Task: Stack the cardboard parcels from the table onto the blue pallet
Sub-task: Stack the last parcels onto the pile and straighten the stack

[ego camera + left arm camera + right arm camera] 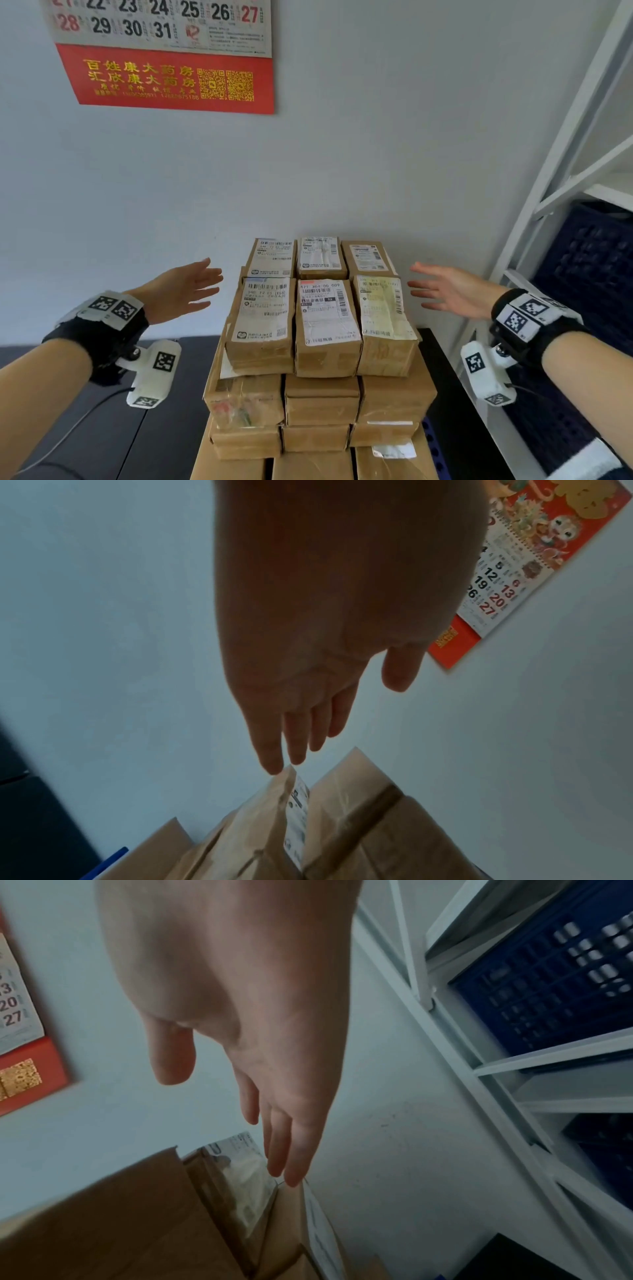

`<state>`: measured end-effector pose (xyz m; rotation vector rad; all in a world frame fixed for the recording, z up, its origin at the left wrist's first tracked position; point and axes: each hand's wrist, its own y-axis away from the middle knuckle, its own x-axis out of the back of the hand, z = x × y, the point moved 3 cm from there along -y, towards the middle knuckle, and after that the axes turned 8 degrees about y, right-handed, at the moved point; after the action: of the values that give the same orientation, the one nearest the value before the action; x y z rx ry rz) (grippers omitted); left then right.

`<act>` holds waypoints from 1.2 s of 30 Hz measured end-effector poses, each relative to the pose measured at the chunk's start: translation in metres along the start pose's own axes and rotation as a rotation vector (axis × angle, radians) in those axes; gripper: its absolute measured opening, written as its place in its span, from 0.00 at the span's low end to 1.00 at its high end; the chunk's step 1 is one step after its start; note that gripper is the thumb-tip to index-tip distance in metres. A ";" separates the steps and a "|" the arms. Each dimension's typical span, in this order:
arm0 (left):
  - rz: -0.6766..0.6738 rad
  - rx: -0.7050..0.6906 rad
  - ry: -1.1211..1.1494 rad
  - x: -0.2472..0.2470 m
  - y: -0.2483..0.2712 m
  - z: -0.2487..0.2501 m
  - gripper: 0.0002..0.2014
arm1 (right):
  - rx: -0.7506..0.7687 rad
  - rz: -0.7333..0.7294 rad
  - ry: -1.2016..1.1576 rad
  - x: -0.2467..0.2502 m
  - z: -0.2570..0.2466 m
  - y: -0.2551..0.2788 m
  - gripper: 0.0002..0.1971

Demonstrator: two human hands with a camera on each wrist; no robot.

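A tall stack of cardboard parcels [322, 342] rises in front of me against the wall, with several labelled boxes in two rows on top. A sliver of the blue pallet [433, 445] shows low on the stack's right side. My left hand [185, 291] hovers open to the left of the top layer, fingers straight, touching nothing. My right hand [445, 291] hovers open on the right side, also empty. In the left wrist view the fingers [294, 739] point down toward the parcels [342, 831]. The right wrist view shows straight fingers [291, 1150] just above a labelled parcel [246, 1183].
A white metal shelf frame [565, 164] stands close on the right, holding dark blue crates [589, 267]. A red calendar [171, 68] hangs on the wall above. Dark floor [137, 411] lies to the left of the stack.
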<state>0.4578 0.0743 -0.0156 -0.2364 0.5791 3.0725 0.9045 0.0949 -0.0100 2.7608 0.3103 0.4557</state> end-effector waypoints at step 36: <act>-0.200 0.075 -0.195 -0.021 -0.064 0.013 0.33 | 0.017 -0.206 0.077 -0.004 -0.018 -0.073 0.25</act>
<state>0.4789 0.1391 -0.0232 0.0067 0.6180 2.8312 0.8831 0.1667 -0.0205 2.6940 0.6122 0.5076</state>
